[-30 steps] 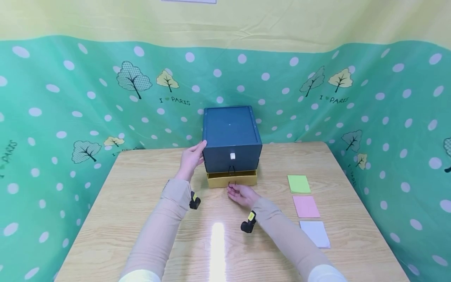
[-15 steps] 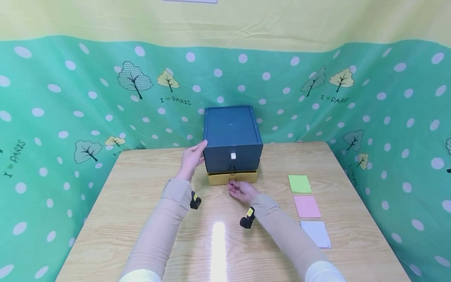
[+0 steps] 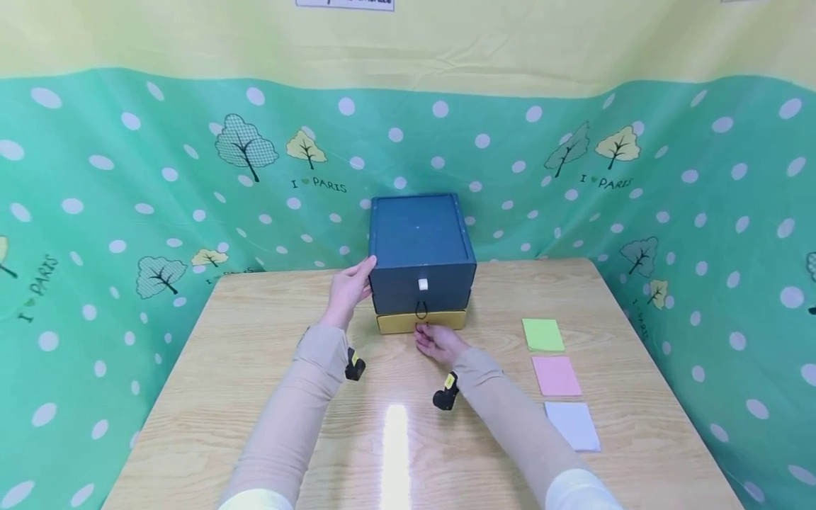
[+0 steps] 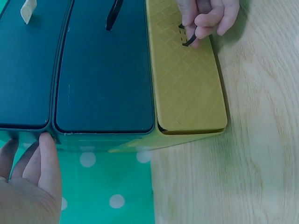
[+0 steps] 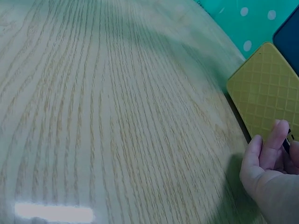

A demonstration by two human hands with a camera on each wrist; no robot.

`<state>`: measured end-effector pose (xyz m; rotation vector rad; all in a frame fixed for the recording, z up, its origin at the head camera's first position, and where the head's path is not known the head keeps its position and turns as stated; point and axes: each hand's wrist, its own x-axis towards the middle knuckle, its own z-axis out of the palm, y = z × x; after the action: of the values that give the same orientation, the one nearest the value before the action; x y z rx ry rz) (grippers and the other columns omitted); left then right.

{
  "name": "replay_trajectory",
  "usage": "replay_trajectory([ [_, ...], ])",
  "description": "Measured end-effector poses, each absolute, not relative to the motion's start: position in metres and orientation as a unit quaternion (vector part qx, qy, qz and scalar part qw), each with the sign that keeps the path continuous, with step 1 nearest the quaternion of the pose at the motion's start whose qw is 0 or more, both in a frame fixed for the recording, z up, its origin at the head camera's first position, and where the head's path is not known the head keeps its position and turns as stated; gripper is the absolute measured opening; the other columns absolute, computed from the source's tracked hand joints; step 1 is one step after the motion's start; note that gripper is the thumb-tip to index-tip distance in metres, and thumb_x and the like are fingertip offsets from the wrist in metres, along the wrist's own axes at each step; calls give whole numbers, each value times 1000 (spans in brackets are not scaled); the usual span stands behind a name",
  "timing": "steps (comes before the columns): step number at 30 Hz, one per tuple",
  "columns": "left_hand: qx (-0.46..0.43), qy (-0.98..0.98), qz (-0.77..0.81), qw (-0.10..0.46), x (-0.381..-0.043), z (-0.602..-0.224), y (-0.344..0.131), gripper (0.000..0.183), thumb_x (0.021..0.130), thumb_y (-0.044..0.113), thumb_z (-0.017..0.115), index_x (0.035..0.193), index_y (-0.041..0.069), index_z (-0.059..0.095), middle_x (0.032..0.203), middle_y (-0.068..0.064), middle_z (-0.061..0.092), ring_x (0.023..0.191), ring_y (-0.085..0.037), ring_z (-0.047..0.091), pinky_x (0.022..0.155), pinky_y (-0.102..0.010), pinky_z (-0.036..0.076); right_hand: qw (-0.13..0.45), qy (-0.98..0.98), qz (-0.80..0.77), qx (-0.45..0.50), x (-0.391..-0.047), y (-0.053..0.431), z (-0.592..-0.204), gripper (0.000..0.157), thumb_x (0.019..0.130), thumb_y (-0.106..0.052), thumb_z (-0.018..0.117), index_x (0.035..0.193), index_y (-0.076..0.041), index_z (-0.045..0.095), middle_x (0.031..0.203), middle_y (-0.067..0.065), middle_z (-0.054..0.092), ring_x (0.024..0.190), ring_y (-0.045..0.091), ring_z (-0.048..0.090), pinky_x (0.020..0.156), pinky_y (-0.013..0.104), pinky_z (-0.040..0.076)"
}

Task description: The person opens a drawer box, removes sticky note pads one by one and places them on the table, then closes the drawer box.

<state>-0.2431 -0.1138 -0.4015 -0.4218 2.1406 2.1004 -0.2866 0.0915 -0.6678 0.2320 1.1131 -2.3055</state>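
A dark blue box with stacked drawers (image 3: 417, 230) stands at the back middle of the table. Its bottom drawer (image 3: 389, 324) has a yellow, quilted-pattern front, nearly flush with the box. My left hand (image 3: 347, 287) rests against the box's left side with its fingers straight, as the left wrist view also shows. Low at the yellow front, my right hand (image 3: 438, 342) pinches the small black loop handle (image 4: 189, 42) between curled fingers. Above are a white tab (image 3: 423, 284) on the top drawer and a black loop (image 3: 421, 309) on the middle one.
To the right, green (image 3: 543, 335), pink (image 3: 557, 375) and white (image 3: 572, 426) square pads lie in a column on the wooden table (image 3: 255, 368). A green dotted curtain (image 3: 510, 177) hangs behind the box and along both sides.
The yellow drawer has slid inward from partly pulled out to nearly closed, and my right hand has moved forward with it. My left hand has stayed at the box's side.
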Motion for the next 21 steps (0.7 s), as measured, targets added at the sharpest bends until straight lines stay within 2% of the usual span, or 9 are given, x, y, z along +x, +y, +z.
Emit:
replay_trajectory([
  [4, -140, 704, 694, 55, -243, -402, -114, 60, 87, 48, 64, 136, 14, 53, 145, 3, 46, 131, -25, 46, 105, -38, 44, 277, 444, -843, 122, -303, 88, -695, 25, 100, -15, 45, 115, 0, 58, 109, 13, 60, 103, 20, 59, 99, 36, 46],
  [6, -139, 703, 695, 55, -243, -403, -114, 60, 87, 48, 64, 136, 14, 53, 144, 3, 47, 131, -25, 46, 105, -38, 44, 282, 441, -842, 131, -316, 89, -718, 25, 100, -17, 47, 116, -3, 59, 109, 11, 60, 104, 20, 59, 98, 37, 47],
  [8, -137, 702, 696, 55, -243, -404, -114, 61, 87, 49, 64, 135, 14, 53, 144, 3, 47, 131, -25, 46, 105, -38, 44, 286, 437, -842, 134, -309, 91, -702, 22, 95, -17, 55, 112, -5, 61, 105, 7, 61, 100, 17, 60, 96, 35, 48],
  [9, -137, 702, 697, 54, -243, -404, -113, 61, 87, 49, 64, 135, 14, 54, 144, 3, 47, 131, -25, 46, 104, -38, 44, 284, 434, -845, 133, -311, 91, -709, 23, 94, -18, 56, 112, -4, 61, 104, 8, 61, 99, 18, 60, 96, 36, 48],
  [12, -136, 700, 699, 54, -242, -405, -113, 60, 87, 49, 64, 135, 14, 54, 144, 2, 47, 131, -25, 46, 105, -38, 44, 282, 425, -853, 112, -336, 94, -762, 26, 91, -20, 60, 112, -5, 62, 103, 8, 62, 97, 19, 61, 94, 39, 49],
  [13, -136, 700, 700, 53, -242, -405, -112, 60, 87, 49, 64, 135, 14, 54, 144, 2, 47, 131, -26, 46, 105, -38, 44, 281, 426, -852, 113, -330, 93, -750, 24, 90, -19, 61, 109, -4, 62, 101, 8, 62, 96, 19, 61, 93, 38, 50],
  [15, -138, 698, 700, 54, -243, -406, -112, 60, 87, 48, 64, 135, 14, 54, 144, 1, 47, 131, -26, 46, 105, -38, 44, 279, 429, -849, 127, -343, 92, -775, 23, 93, -20, 58, 111, -5, 61, 102, 9, 61, 96, 20, 60, 93, 39, 50],
  [17, -138, 698, 700, 54, -243, -405, -113, 60, 87, 48, 64, 135, 14, 53, 144, 1, 47, 131, -26, 46, 105, -38, 44, 268, 447, -843, 136, -325, 87, -739, 23, 97, -18, 52, 112, -3, 60, 101, 10, 60, 94, 20, 60, 94, 40, 49],
  [21, -138, 699, 700, 53, -243, -403, -113, 60, 87, 48, 63, 135, 14, 53, 145, 1, 46, 131, -26, 46, 105, -38, 43, 250, 500, -815, 151, -258, 77, -609, 24, 103, -13, 38, 113, 1, 55, 93, 6, 56, 88, 14, 56, 101, 37, 44],
])
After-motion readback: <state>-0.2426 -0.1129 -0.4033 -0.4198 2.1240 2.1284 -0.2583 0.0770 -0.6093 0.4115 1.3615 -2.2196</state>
